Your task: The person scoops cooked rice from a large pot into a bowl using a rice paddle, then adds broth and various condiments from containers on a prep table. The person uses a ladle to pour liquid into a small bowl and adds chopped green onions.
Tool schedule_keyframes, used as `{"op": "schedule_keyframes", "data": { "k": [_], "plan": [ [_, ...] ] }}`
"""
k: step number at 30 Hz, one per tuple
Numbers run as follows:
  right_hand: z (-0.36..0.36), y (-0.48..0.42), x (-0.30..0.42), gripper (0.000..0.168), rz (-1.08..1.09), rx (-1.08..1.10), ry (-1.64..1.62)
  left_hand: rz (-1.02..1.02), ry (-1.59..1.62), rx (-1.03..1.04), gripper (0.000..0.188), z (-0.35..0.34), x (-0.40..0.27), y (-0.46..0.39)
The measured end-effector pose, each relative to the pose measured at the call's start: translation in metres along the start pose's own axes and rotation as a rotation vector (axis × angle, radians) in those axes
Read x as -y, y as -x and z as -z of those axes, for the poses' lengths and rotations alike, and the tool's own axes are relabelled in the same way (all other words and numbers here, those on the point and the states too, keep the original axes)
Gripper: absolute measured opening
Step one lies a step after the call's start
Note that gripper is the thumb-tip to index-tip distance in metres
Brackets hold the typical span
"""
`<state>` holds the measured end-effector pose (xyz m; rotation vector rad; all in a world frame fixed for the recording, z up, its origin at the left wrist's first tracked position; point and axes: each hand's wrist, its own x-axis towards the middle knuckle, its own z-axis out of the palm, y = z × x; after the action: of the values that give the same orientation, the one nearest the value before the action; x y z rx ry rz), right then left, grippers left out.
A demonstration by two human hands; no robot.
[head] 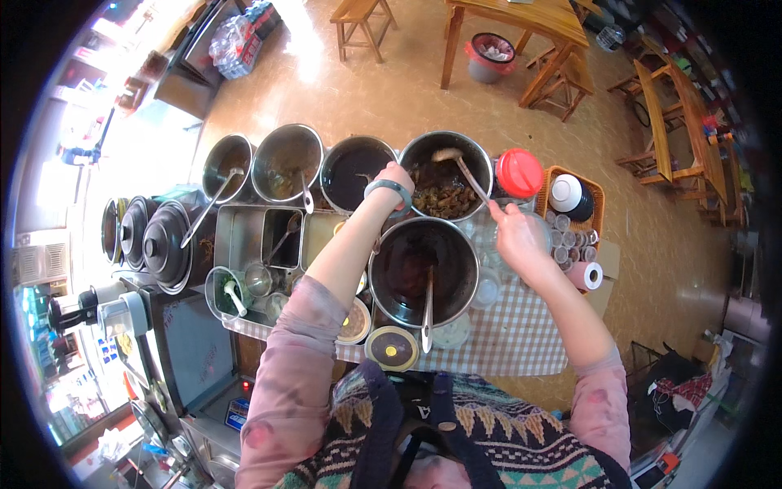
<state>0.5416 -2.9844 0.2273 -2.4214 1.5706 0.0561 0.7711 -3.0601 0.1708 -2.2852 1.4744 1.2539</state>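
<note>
My right hand (522, 241) grips the handle of a ladle (470, 174). Its bowl, coated with brown food, is inside the steel pot (449, 205) of dark, chunky stew at back right. My left hand (398, 178), with a green bangle (391, 191) at the wrist, is closed at that pot's left rim; its fingertips are partly hidden. Just left of it stands a pot of dark liquid (354, 168). Nearer to me, between my forearms, a large pot (397, 275) holds dark red-brown liquid and a metal ladle (428, 305) leaning on its front rim.
Two more pots with ladles (287, 165) stand back left, near lidded dark pots (168, 244). Steel food trays (238, 235) lie under my left forearm. A red-lidded jar (519, 173) and wicker basket (602, 202) flank my right hand. The table has a checked cloth (519, 342).
</note>
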Motion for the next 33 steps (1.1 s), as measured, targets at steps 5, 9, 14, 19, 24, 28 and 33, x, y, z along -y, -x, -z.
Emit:
{"op": "schedule_keyframes", "data": {
  "k": [5, 9, 14, 19, 24, 28, 33],
  "plan": [
    [0.008, 0.024, 0.003, 0.034, 0.023, 0.006, -0.113, 0.001, -0.018, -0.011, 0.038, 0.001, -0.002, -0.001],
    [0.018, 0.036, 0.008, 0.033, 0.077, 0.166, -0.245, 0.029, 0.031, 0.033, 0.041, 0.0, -0.002, 0.001],
    [0.012, 0.041, 0.011, 0.03, 0.025, 0.138, -0.088, -0.088, -0.137, 0.028, 0.03, 0.007, -0.002, 0.011],
    [0.016, 0.031, 0.016, 0.032, -0.001, -0.098, -0.105, -0.322, -0.17, -0.39, 0.033, 0.022, 0.001, 0.045],
    [-0.018, 0.002, 0.005, 0.034, 0.028, -0.076, -0.012, -0.719, 0.491, -0.389, 0.015, 0.035, 0.014, 0.13],
    [-0.022, 0.004, 0.0, 0.031, 0.024, -0.035, 0.045, -0.836, 0.749, -0.306, 0.015, -0.004, 0.078, 0.195],
    [0.004, 0.044, 0.021, 0.025, 0.031, -0.506, -0.332, -0.785, 0.71, -0.385, 0.009, -0.081, 0.157, 0.247]
  ]
}}
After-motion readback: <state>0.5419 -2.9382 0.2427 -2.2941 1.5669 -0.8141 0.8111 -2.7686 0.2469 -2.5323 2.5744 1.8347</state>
